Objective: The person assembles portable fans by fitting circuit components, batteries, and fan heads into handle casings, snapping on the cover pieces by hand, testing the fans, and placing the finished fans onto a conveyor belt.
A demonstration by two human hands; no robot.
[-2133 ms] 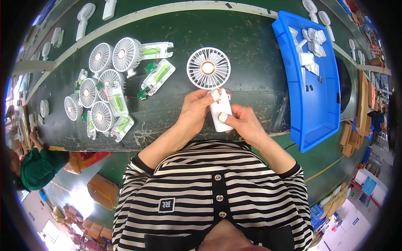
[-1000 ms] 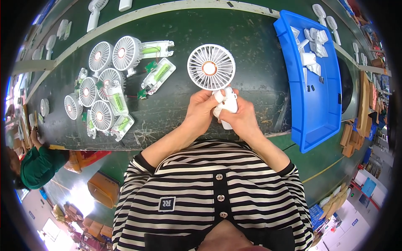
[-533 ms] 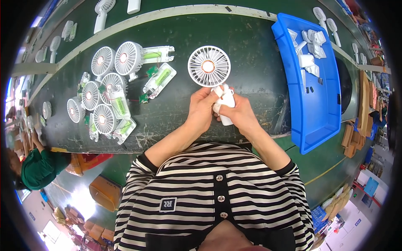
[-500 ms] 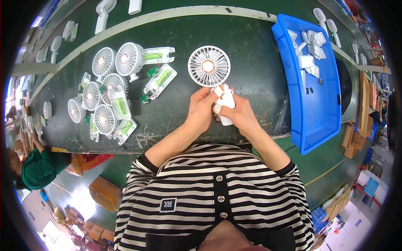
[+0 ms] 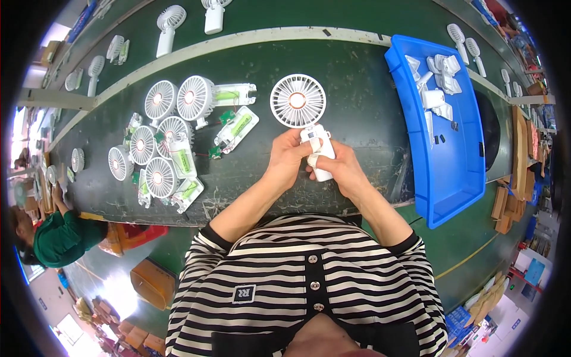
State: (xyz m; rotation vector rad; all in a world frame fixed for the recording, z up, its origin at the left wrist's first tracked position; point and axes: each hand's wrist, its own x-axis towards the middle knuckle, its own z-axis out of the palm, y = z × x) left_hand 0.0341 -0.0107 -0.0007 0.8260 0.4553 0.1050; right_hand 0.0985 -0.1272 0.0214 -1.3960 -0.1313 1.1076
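Observation:
A white handheld fan (image 5: 298, 100) is in front of me, its round caged head pointing away and its orange-ringed hub facing up. My left hand (image 5: 286, 157) pinches the left side of its handle, thumb across the front. From the right, my right hand (image 5: 341, 166) grips the lower handle, its thumb on the front too. A small dark square shows high on the handle, just under the head. The fingers behind the handle are mostly hidden. To the left lies a cluster of fans with opened handles (image 5: 141, 144), showing green cells and circuit boards.
A blue tray (image 5: 423, 178) on the right holds white plastic shells and small black pieces. Beyond the pale rail (image 5: 262, 37), finished-looking fans (image 5: 171, 27) lie on a green surface. At far left, a person in a green top (image 5: 59, 241) works along the table.
My left thumb has shifted on the handle, and the dark square now shows. Both hands keep their grip. The whole view has tilted slightly, and fans beyond the rail appear farther right.

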